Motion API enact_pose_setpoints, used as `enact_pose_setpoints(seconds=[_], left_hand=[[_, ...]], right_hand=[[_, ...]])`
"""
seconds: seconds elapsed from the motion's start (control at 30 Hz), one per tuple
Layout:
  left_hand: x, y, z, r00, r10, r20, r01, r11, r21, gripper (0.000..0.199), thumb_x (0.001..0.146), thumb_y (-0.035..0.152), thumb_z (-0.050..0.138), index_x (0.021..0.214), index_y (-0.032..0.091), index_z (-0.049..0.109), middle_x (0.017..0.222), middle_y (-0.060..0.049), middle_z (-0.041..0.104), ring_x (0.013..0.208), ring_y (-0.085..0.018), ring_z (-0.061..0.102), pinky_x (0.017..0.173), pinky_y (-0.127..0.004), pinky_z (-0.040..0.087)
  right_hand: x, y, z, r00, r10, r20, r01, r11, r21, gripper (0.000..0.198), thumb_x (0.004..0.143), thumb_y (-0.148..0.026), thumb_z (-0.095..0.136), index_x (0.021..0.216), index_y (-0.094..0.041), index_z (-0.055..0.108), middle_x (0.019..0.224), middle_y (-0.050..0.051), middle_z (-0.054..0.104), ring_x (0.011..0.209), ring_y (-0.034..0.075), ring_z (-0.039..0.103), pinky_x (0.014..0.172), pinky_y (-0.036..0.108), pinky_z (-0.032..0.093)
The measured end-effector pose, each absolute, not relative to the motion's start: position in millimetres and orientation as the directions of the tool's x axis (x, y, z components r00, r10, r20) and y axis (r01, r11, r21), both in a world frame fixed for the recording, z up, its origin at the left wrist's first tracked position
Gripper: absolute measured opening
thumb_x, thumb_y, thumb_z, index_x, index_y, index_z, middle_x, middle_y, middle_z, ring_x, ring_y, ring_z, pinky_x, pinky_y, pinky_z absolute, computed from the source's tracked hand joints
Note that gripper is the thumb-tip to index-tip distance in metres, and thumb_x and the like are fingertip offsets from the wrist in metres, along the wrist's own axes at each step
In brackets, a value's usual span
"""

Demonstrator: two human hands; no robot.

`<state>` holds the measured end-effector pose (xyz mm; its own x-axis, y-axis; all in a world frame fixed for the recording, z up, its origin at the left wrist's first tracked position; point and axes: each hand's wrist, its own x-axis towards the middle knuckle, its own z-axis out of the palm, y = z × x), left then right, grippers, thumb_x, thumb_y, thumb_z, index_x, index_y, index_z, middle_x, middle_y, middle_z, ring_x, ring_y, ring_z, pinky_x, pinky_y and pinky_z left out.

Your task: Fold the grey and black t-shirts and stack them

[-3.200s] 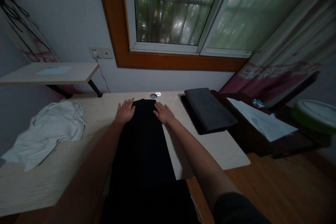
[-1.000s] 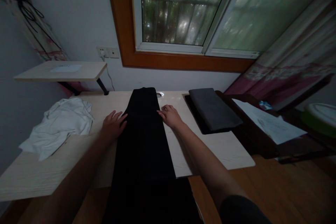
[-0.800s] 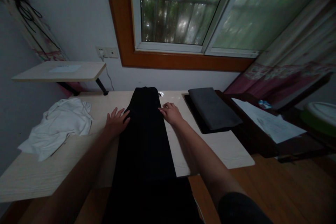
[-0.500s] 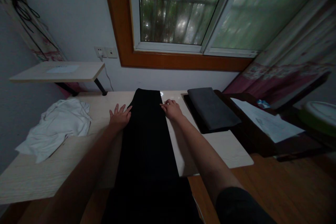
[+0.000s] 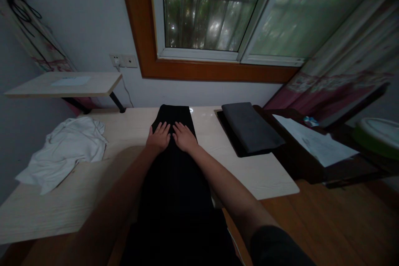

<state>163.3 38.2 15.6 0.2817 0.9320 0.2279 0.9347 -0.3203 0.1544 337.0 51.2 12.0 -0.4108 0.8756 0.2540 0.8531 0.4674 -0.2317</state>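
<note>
- One window (image 5: 212,12), two panes in view, stands beyond the fingers, above the far edge of the surface.
- One pale wooden surface (image 5: 37,212) spreads under the fingers and to both sides.
- One black cloth (image 5: 177,174) lies on the surface directly beneath the fingers. Its long axis runs away from the person; the narrower far end points to the window wall, past the fingertips. The near end merges with other dark fabric, so where it stops is hard to tell.
- One raised shelf (image 5: 102,86), bearing one paper sheet (image 5: 71,81), is left of the fingers, further off.
- One crumpled white cloth (image 5: 67,145) lies left of the fingers.
- Two dark flat pieces (image 5: 249,126), one atop the other, lie right of the fingers.
- Two hands, left hand (image 5: 158,137) and right hand (image 5: 185,138), lie side by side on the black cloth, fingers (image 5: 160,127) straight, slightly spread, gripping nothing.
- Two socket plates (image 5: 130,61) sit beyond the fingers, to the left.
</note>
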Motion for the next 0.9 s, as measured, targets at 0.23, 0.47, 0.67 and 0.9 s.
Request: enact_pose_setpoints(seconds=[0.23, 0.47, 0.67, 0.9], left_hand=[[126, 38, 9, 0.230, 0.944, 0.238, 0.951, -0.269, 0.150, 0.060, 0.105, 0.039, 0.031, 0.161, 0.020, 0.038, 0.169, -0.011, 0.032, 0.157, -0.034, 0.028, 0.124, -0.065, 0.022], [91, 22, 4, 0.183, 0.942, 0.282, 0.961, -0.232, 0.149, 0.058, 0.104, 0.037, 0.034, 0.162, 0.029, 0.036, 0.165, -0.009, 0.041, 0.153, -0.036, 0.037, 0.122, -0.068, 0.025], [74, -4, 12, 0.354, 0.858, 0.371, 0.872, -0.446, 0.201, 0.053, 0.102, 0.029, 0.042, 0.154, 0.029, 0.048, 0.162, -0.009, 0.047, 0.149, -0.030, 0.043, 0.121, -0.059, 0.036], [60, -31, 11, 0.623, 0.721, 0.303, 0.673, -0.692, 0.262, 0.038, 0.105, 0.034, 0.044, 0.137, 0.028, 0.064, 0.143, -0.004, 0.066, 0.144, -0.022, 0.051, 0.124, -0.054, 0.036]], right_hand=[[375, 58, 9, -0.330, 0.910, 0.252, 0.891, 0.388, -0.234, 0.052, 0.107, -0.037, 0.040, 0.154, -0.016, 0.049, 0.166, 0.012, 0.039, 0.155, 0.028, 0.033, 0.127, 0.050, 0.028], [421, 47, 7, -0.273, 0.927, 0.258, 0.911, 0.335, -0.239, 0.050, 0.106, -0.032, 0.041, 0.153, -0.017, 0.051, 0.163, 0.012, 0.043, 0.154, 0.029, 0.036, 0.126, 0.052, 0.030], [439, 20, 10, -0.273, 0.898, 0.344, 0.881, 0.377, -0.286, 0.045, 0.104, -0.031, 0.047, 0.147, -0.021, 0.058, 0.152, 0.012, 0.056, 0.144, 0.027, 0.048, 0.123, 0.049, 0.036], [452, -8, 12, -0.435, 0.812, 0.388, 0.781, 0.555, -0.286, 0.038, 0.101, -0.031, 0.056, 0.138, -0.028, 0.065, 0.149, 0.009, 0.057, 0.141, 0.028, 0.049, 0.118, 0.051, 0.041]])
